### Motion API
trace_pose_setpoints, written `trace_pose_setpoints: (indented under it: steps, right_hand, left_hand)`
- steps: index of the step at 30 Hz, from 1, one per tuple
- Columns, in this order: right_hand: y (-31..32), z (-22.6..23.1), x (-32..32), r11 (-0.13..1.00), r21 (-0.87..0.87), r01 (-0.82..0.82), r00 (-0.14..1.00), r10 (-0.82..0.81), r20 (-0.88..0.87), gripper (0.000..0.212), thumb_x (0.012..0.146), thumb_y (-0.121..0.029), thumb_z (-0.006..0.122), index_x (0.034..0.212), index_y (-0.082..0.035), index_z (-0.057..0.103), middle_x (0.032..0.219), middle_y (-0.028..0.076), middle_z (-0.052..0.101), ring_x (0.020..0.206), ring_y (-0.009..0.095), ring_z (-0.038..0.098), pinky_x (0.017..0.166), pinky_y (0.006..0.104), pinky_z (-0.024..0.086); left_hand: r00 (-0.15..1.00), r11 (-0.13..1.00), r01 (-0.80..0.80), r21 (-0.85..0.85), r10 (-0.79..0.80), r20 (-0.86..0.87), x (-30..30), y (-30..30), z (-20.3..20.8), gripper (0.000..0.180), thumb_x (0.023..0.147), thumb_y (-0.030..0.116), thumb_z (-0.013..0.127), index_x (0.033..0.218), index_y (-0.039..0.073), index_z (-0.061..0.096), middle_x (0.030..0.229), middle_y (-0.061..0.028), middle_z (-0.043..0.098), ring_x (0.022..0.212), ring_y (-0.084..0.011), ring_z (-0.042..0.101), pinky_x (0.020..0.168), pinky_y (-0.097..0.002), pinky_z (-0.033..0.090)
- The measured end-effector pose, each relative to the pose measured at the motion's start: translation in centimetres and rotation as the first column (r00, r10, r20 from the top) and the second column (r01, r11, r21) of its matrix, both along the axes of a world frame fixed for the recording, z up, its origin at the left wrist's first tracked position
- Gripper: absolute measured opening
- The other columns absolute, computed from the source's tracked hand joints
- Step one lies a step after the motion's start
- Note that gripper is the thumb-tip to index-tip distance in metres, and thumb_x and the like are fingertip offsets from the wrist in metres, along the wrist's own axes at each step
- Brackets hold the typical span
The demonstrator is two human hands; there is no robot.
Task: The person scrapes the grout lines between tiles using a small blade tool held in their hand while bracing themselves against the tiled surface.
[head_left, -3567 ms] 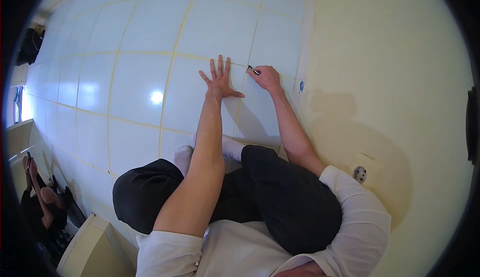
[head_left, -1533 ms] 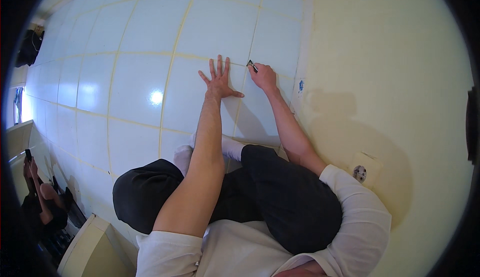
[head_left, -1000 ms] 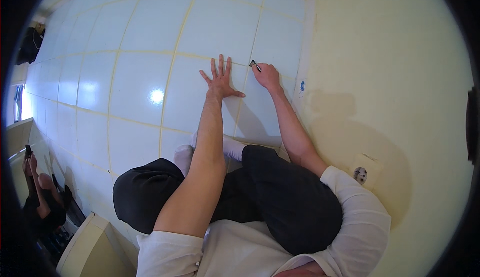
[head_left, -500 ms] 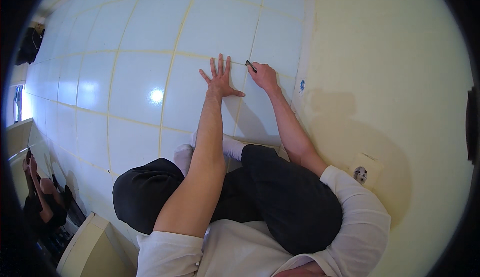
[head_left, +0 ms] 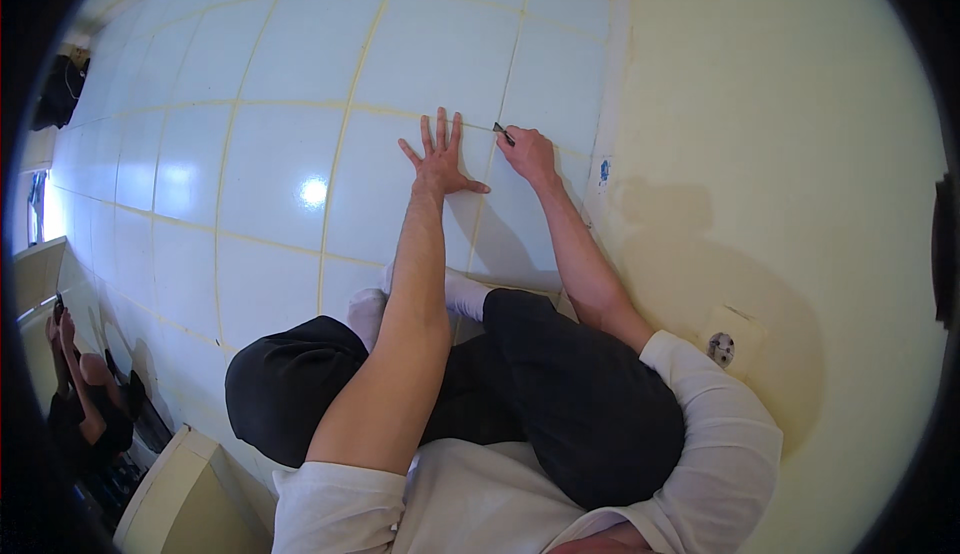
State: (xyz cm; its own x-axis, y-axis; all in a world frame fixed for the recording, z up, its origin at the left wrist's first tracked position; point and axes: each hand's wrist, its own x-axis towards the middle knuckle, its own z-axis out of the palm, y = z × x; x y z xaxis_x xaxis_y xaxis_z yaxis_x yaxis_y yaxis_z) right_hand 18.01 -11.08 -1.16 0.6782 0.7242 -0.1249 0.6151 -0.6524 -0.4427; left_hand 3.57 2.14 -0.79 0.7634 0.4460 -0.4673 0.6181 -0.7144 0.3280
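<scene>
My left hand (head_left: 438,166) lies flat on the pale blue tiled floor (head_left: 420,54), fingers spread and holding nothing. To its right, my right hand (head_left: 530,157) is closed around a small dark scraper (head_left: 499,129) with a flared tip. The tip sits at a crossing of grout lines, close to the wall. Most of the scraper's handle is hidden inside my fingers. Yellowish grout runs along several joints, while the joints beside my right hand look thinner and darker.
A cream wall (head_left: 780,154) rises on the right, with a round socket (head_left: 720,349) low on it. My crossed legs in black trousers (head_left: 580,404) fill the near middle. Another person (head_left: 88,394) is at the lower left, beside a cream box-like piece (head_left: 175,494).
My right hand and the scraper have shifted very slightly to the right. My left hand has stayed in place.
</scene>
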Motion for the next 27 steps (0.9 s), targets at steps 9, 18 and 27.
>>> trace_pose_setpoints:
  steps: [9, 18, 27]
  right_hand:
    - [0.8, 0.0, -0.3, 0.999, 0.046, -0.023, 0.997, 0.019, 0.081, 0.032, 0.092, -0.038, 0.063, 0.084, -0.008, 0.072, 0.072, 0.018, 0.069, 0.07, 0.038, 0.069, 0.066, 0.05, 0.055]
    - [1.2, 0.1, -0.3, 0.999, 0.033, -0.017, 0.999, 0.015, 0.048, 0.033, 0.09, -0.038, 0.064, 0.082, -0.008, 0.073, 0.076, 0.019, 0.071, 0.07, 0.038, 0.07, 0.067, 0.0496, 0.055]
    - [0.5, 0.4, 0.0, 1.0, -0.018, 0.026, 0.999, -0.025, 0.021, 0.033, 0.09, -0.038, 0.065, 0.081, -0.007, 0.073, 0.074, 0.018, 0.07, 0.072, 0.037, 0.07, 0.067, 0.049, 0.055]
  left_hand:
    - [1.0, 1.0, 0.003, 0.008, -0.003, 0.007, 0.2, -0.2, 0.0, 0.167, 0.038, 0.077, 0.088, 0.163, 0.023, -0.009, 0.17, -0.0104, -0.017, 0.153, -0.0399, -0.021, 0.108, -0.0826, -0.006]
    - [1.0, 1.0, 0.002, 0.001, -0.002, 0.008, 0.3, -0.1, 0.0, 0.168, 0.037, 0.076, 0.088, 0.163, 0.023, -0.01, 0.17, -0.0103, -0.017, 0.153, -0.0399, -0.021, 0.108, -0.0824, -0.006]
    - [1.0, 1.0, -0.003, -0.012, 0.003, 0.003, -0.1, 0.1, -0.1, 0.167, 0.038, 0.076, 0.088, 0.163, 0.022, -0.009, 0.169, -0.0112, -0.017, 0.153, -0.04, -0.022, 0.108, -0.0819, -0.007]
